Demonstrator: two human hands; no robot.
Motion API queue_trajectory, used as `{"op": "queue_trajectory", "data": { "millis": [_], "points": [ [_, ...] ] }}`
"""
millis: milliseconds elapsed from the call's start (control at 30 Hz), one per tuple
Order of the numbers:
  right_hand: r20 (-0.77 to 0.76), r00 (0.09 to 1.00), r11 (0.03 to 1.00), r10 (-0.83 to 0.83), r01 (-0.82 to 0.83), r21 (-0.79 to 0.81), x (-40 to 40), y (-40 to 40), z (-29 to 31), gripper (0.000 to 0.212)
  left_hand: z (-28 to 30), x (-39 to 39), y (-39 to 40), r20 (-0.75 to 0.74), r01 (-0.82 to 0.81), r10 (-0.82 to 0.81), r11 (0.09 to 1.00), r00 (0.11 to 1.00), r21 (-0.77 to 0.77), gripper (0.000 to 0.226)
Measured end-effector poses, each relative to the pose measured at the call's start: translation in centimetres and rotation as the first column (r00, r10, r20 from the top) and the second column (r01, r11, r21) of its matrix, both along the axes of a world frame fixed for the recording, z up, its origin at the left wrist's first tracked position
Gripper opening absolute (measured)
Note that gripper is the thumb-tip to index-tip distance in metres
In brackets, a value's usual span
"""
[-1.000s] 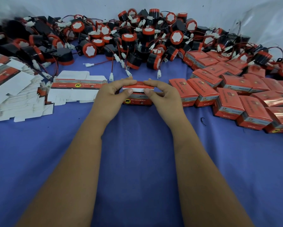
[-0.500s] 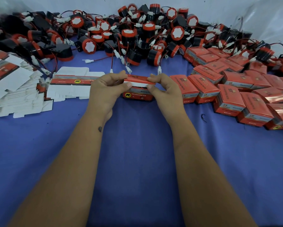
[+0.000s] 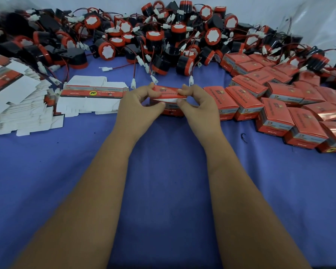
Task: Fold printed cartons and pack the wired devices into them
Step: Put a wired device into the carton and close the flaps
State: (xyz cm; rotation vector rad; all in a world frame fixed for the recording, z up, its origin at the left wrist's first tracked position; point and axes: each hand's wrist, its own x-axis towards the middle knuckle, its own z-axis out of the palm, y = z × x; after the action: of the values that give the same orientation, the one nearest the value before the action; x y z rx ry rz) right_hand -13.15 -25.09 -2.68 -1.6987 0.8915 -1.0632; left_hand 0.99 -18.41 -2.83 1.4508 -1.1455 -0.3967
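Note:
A red printed carton [image 3: 168, 94] stands on the blue cloth at the centre, its top flap partly raised with the white inner side showing. My left hand [image 3: 138, 105] pinches the flap's left end between thumb and fingers. My right hand [image 3: 198, 103] pinches the right end the same way. Behind them lies a big heap of black-and-red wired devices [image 3: 163, 41] with white plugs. What is inside the carton is hidden.
Flat unfolded cartons [image 3: 91, 94] lie left of my hands, and a larger fanned stack [image 3: 15, 98] sits at the far left. Several closed red cartons [image 3: 280, 105] crowd the right side. Blue cloth [image 3: 163, 181] covers the table near me.
Both hands have lifted slightly and now pinch the carton's top flap at its ends; the flap has tilted up, showing more of its white underside.

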Motion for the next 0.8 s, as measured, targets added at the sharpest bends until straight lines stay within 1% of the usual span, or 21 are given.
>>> {"op": "queue_trajectory", "data": {
  "millis": [33, 67, 100, 133, 200, 267, 367, 433, 600, 700, 733, 800],
  "points": [
    [-0.005, 1.0, 1.0, 0.004, -0.004, -0.004, 0.0, 0.0, 0.0, 0.019, 0.0, -0.3, 0.1, 0.184, -0.039, 0.038, 0.999, 0.982, 0.003, 0.021],
    [-0.005, 1.0, 1.0, 0.009, -0.009, -0.006, 0.1, 0.1, 0.0, 0.018, 0.1, -0.7, 0.1, 0.347, -0.06, 0.059, 0.998, 0.936, -0.007, 0.026],
    [0.004, 1.0, 1.0, 0.014, -0.014, -0.002, 0.2, 0.1, 0.0, 0.017, 0.1, -0.9, 0.0, 0.442, -0.048, 0.054, 0.999, 0.895, -0.025, 0.033],
    [0.022, 1.0, 1.0, 0.018, -0.018, 0.014, 0.2, 0.0, 0.1, 0.015, 0.2, -1.2, 0.0, 0.474, -0.017, 0.029, 0.999, 0.88, -0.028, 0.038],
    [0.069, 0.998, 0.997, 0.014, -0.019, 0.078, 0.3, -0.1, 0.3, 0.016, 0.2, -1.5, -0.1, 0.456, -0.004, 0.005, 1.0, 0.89, -0.004, 0.043],
    [0.12, 0.993, 0.985, 0.012, -0.032, 0.168, 0.1, -0.3, 0.7, 0.022, 0.0, -1.5, -0.2, 0.417, -0.045, 0.024, 0.998, 0.909, 0.039, 0.042],
    [0.131, 0.991, 0.972, 0.0, -0.031, 0.232, -0.1, -0.5, 1.0, 0.018, -0.2, -1.5, -0.3, 0.294, -0.001, -0.011, 0.999, 0.956, 0.04, 0.041],
    [0.134, 0.991, 0.966, -0.013, -0.022, 0.257, 0.1, -0.5, 1.1, 0.014, -0.1, -1.5, -0.4, 0.273, -0.012, -0.003, 0.999, 0.962, 0.051, 0.04],
    [0.137, 0.989, 0.958, -0.048, 0.006, 0.288, 0.3, -0.6, 1.2, 0.013, -0.2, -1.6, -0.1, 0.265, -0.011, 0.005, 1.0, 0.964, 0.022, 0.04],
    [0.105, 0.987, 0.96, -0.118, 0.087, 0.266, 0.3, -0.5, 1.0, 0.002, -0.3, -1.5, -0.1, 0.285, -0.012, 0.007, 1.0, 0.959, 0.018, 0.04],
    [0.09, 0.985, 0.96, -0.147, 0.12, 0.255, 0.2, -0.5, 0.9, 0.008, -0.3, -1.5, -0.2, 0.29, -0.01, 0.005, 1.0, 0.957, 0.016, 0.041],
    [0.069, 0.986, 0.963, -0.153, 0.132, 0.237, 0.2, -0.5, 0.7, 0.017, -0.3, -1.5, -0.2, 0.292, -0.009, 0.005, 1.0, 0.956, 0.011, 0.042]
  ]
}}
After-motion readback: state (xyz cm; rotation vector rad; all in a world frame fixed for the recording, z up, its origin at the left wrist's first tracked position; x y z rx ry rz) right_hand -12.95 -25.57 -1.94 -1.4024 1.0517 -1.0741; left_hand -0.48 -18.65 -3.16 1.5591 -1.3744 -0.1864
